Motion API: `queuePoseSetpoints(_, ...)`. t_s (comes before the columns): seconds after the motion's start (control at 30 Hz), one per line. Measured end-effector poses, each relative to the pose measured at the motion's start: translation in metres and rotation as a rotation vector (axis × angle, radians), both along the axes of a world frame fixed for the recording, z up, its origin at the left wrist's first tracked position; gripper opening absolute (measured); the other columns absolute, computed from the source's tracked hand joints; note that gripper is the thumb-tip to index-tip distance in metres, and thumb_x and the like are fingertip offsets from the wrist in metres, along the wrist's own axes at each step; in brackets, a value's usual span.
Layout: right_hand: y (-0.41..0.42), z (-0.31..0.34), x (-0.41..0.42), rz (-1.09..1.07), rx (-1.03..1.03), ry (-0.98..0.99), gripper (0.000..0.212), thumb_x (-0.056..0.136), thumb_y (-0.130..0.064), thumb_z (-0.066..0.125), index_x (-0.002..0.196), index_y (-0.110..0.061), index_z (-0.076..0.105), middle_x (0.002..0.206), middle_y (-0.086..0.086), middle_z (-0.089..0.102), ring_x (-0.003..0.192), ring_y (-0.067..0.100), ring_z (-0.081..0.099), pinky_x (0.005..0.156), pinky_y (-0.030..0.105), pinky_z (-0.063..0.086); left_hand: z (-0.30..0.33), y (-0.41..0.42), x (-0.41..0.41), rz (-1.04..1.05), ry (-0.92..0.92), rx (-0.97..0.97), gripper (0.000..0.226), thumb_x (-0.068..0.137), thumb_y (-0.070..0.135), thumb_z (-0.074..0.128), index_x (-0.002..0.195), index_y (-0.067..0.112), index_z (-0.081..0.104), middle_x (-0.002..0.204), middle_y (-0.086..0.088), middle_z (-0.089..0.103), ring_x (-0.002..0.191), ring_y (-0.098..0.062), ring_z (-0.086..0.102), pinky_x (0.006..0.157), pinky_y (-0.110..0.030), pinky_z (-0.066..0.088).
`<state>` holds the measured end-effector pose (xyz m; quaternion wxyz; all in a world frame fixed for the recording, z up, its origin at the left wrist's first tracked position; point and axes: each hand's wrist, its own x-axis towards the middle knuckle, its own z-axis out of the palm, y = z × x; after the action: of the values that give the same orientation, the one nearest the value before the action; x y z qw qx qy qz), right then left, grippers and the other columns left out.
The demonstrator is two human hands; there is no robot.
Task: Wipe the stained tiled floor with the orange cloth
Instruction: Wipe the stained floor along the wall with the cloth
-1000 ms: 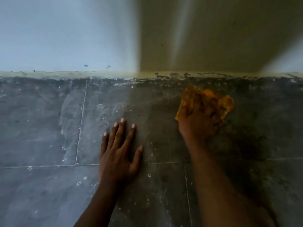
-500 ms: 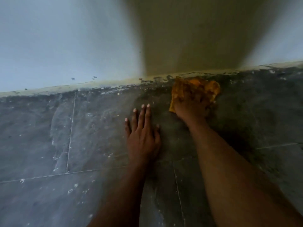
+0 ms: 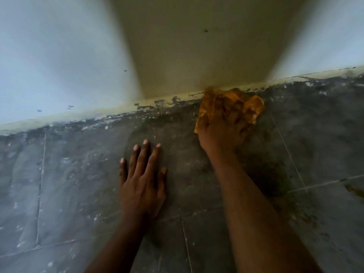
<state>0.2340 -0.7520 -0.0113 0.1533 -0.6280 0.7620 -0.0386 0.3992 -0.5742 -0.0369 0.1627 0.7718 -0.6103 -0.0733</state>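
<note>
Right hand (image 3: 217,133) pressed the cloth (image 3: 232,107) to the floor (image 3: 197,184), fingers curled over it, bunching it; cloth lay under and beyond them, touching the wall (image 3: 187,56) base. Left hand (image 3: 141,186) lay flat beside, fingers (image 3: 144,154) spread, well short of the cloth.

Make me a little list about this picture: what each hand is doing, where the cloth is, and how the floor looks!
right hand: grips the bunched orange cloth, pressing it on the floor
left hand: flat on the tiles, fingers spread, holding nothing
cloth place: at the base of the wall, touching the pale strip along its foot
tiled floor: dark grey, smeared, with white specks and thin grout lines
</note>
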Motion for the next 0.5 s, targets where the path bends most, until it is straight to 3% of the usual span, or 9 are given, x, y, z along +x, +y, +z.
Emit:
queuePoseSetpoints(0.1, 0.025, 0.001, 0.023, 0.333, -0.111, 0.015, 0.069, 0.096, -0.062, 0.039, 0.161, -0.046, 0.022, 0.174, 0.008, 0.009, 0.158, 0.046, 0.001, 0.125, 0.068, 0.005, -0.001, 0.001, 0.001, -0.007, -0.048, 0.025, 0.060, 0.106, 0.050, 0.036, 0.164, 0.035, 0.027, 0.176, 0.003, 0.014, 0.163, -0.019, 0.007, 0.131, -0.054, 0.011)
queuePoseSetpoints(0.2, 0.054, 0.001, -0.029, 0.588, -0.106, 0.083, 0.064, 0.096, -0.070, 0.026, 0.158, -0.056, 0.019, 0.174, -0.004, 0.011, 0.161, 0.035, 0.000, 0.125, 0.067, 0.006, 0.003, 0.001, 0.000, -0.006, -0.055, 0.013, 0.058, 0.106, 0.050, 0.036, 0.162, 0.034, 0.035, 0.175, 0.002, 0.017, 0.163, -0.021, 0.011, 0.129, -0.056, 0.016)
queuePoseSetpoints(0.27, 0.036, 0.000, -0.079, 0.509, 0.000, 0.130, 0.066, 0.094, -0.075, 0.015, 0.158, -0.055, 0.012, 0.174, -0.004, 0.008, 0.161, 0.034, 0.001, 0.124, 0.069, -0.001, 0.003, 0.000, 0.000, -0.004, -0.044, 0.017, 0.058, 0.106, 0.050, 0.037, 0.162, 0.033, 0.036, 0.175, 0.001, 0.018, 0.163, -0.021, 0.011, 0.129, -0.057, 0.016)
queuePoseSetpoints(0.37, -0.018, -0.006, -0.104, 0.141, 0.004, 0.065, 0.069, 0.097, -0.072, 0.011, 0.161, -0.048, 0.005, 0.175, 0.005, 0.002, 0.158, 0.044, -0.007, 0.121, 0.074, -0.006, 0.000, 0.001, 0.000, -0.014, -0.061, 0.003, 0.058, 0.106, 0.050, 0.038, 0.161, 0.033, 0.036, 0.175, 0.000, 0.019, 0.163, -0.021, 0.012, 0.130, -0.055, 0.015)
queuePoseSetpoints(0.43, -0.033, -0.002, -0.073, -0.042, 0.004, 0.016, 0.068, 0.100, -0.066, 0.021, 0.163, -0.044, 0.009, 0.175, 0.007, -0.001, 0.158, 0.045, -0.010, 0.123, 0.070, -0.005, -0.002, 0.000, 0.002, -0.020, -0.062, -0.014, 0.058, 0.106, 0.050, 0.038, 0.161, 0.033, 0.036, 0.175, 0.000, 0.020, 0.163, -0.022, 0.013, 0.130, -0.055, 0.013)
queuePoseSetpoints(0.5, -0.015, 0.004, -0.038, 0.033, 0.014, -0.015, 0.067, 0.101, -0.063, 0.032, 0.163, -0.041, 0.017, 0.175, 0.007, 0.002, 0.158, 0.044, -0.004, 0.125, 0.066, 0.000, -0.001, 0.000, 0.002, -0.010, -0.058, -0.021, 0.058, 0.106, 0.050, 0.039, 0.161, 0.032, 0.036, 0.174, 0.000, 0.020, 0.163, -0.022, 0.013, 0.130, -0.055, 0.014)
